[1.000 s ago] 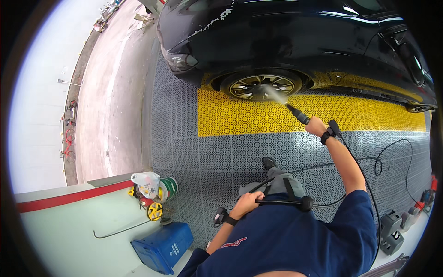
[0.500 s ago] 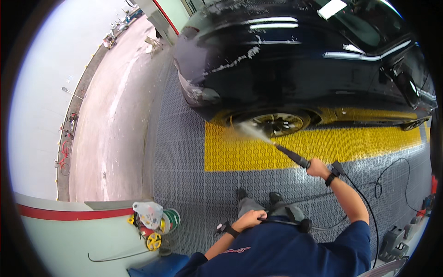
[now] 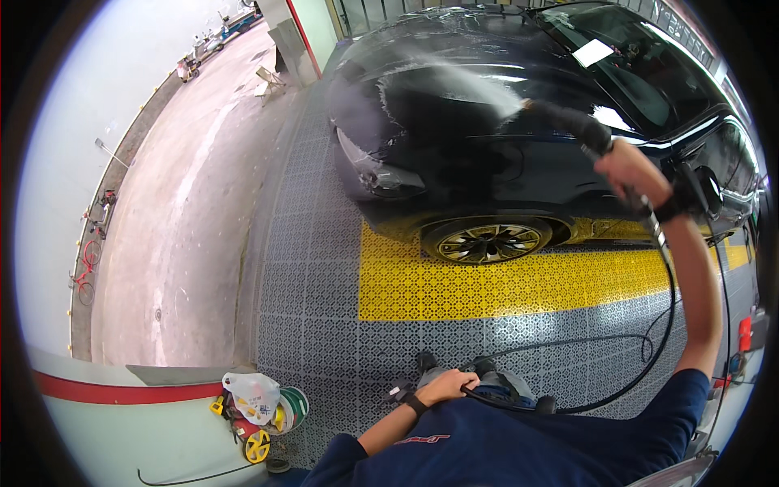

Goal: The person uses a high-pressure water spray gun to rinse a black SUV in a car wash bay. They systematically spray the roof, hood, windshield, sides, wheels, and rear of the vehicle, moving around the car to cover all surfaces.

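My right hand point(image 3: 633, 174) is raised at the right, gripping a black pressure washer gun point(image 3: 572, 123). A white fan of water point(image 3: 479, 85) leaves its nozzle toward the far left and lands on the hood of a dark car point(image 3: 479, 166). Wet streaks and patches of suds show on the hood and front fender. At my waist, my left hand point(image 3: 446, 385) is closed around a black hose point(image 3: 633, 391), which loops right and up to the gun. The car's front wheel point(image 3: 489, 242) is below the spray.
Grey grid tiles point(image 3: 316, 268) with a yellow panel point(image 3: 438, 284) cover the floor beside the car. At lower left, a bucket point(image 3: 294, 408) and a plastic bag point(image 3: 253, 396) stand by a low wall point(image 3: 122, 422). Beyond the tiles runs a concrete lane point(image 3: 170, 243).
My right hand has lifted the gun up and away from me, so the spray has shifted from the front wheel to the hood. My left hand stays at my waist.
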`<state>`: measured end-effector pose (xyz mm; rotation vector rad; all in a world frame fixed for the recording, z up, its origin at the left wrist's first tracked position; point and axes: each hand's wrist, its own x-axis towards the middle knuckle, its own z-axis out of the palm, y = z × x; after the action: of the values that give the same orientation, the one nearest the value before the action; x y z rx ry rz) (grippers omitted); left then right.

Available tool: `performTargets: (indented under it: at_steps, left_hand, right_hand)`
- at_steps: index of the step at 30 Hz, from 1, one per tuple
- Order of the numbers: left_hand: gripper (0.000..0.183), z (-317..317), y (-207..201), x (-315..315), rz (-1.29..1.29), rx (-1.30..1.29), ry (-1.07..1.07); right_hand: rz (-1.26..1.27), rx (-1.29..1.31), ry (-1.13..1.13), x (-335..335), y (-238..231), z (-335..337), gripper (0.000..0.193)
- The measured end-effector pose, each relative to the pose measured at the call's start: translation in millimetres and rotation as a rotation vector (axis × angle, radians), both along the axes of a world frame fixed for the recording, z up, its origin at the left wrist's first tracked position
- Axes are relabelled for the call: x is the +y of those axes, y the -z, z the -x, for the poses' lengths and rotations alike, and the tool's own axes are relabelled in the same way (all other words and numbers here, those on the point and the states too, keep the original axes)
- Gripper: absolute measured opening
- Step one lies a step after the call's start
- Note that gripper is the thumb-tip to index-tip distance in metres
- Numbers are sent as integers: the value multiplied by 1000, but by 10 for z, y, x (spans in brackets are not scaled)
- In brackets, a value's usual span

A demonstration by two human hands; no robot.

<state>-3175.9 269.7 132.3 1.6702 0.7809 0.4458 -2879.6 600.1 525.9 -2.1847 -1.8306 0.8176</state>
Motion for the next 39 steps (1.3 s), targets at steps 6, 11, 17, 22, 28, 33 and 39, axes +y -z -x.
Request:
performTargets:
  at_steps: [6, 11, 17, 22, 28, 33, 39]
  left_hand:
    - [10, 183, 160, -100, 77, -35, -94]
    - [18, 328, 249, -117, 9, -85, -115]
    - [20, 500, 265, -269, 22, -43, -231]
    - [18, 595, 219, -321, 28, -77, -308]
    - [19, 617, 258, -212, -18, -92, -300]
    - [12, 564, 408, -113, -53, -119, -248]
    - [14, 526, 359, 38, -90, -204, -191]
  right_hand:
    - [-25, 0, -123, 165, -320, 829, 19]
    - [280, 124, -430, -13, 126, 1915, 16]
    - [50, -185, -510, 184, 277, 2766, 22]
    - [228, -155, -682, -1, 378, 3189, 21]
    - [250, -317, -868, -442, 711, 3677, 23]
    - [162, -312, -776, -270, 601, 3807, 22]
    - [238, -312, -852, -221, 498, 3805, 21]
